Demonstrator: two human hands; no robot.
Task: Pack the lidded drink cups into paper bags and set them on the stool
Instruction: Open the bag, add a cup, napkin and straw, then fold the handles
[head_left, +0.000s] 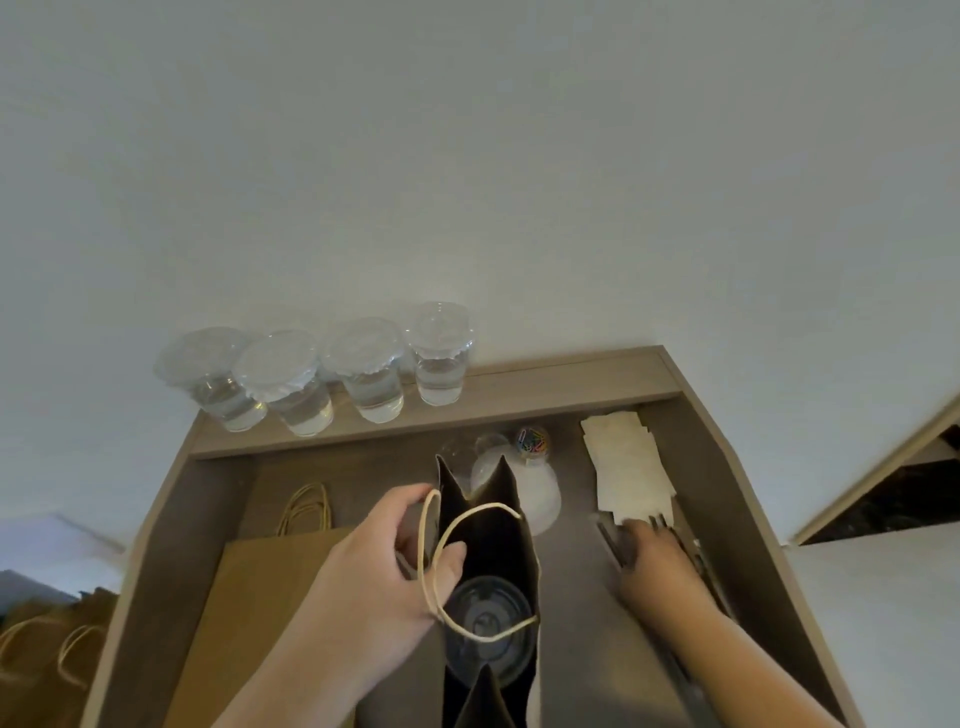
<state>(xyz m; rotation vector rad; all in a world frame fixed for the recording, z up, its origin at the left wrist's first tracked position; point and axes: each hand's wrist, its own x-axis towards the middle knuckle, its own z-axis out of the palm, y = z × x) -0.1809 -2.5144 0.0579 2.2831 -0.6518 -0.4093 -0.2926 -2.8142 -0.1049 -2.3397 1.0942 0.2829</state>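
Left hand (384, 566) is pinching the bag (485, 540) rim so it's standing open, one cup (485, 623) sitting inside. Right hand (655, 564) is reaching down by the napkins (628, 467), can't tell if it's grabbing anything. Four more cups (370, 371) are waiting on the ledge (561, 384).

No text, label, brand, number or sign can be read anywhere in the view. The open paper bag (506, 488), the flat paper bag (270, 597), the lidded cups (275, 364) and the napkins (628, 467) look plain; the small jar (532, 441) is too blurred to tell.
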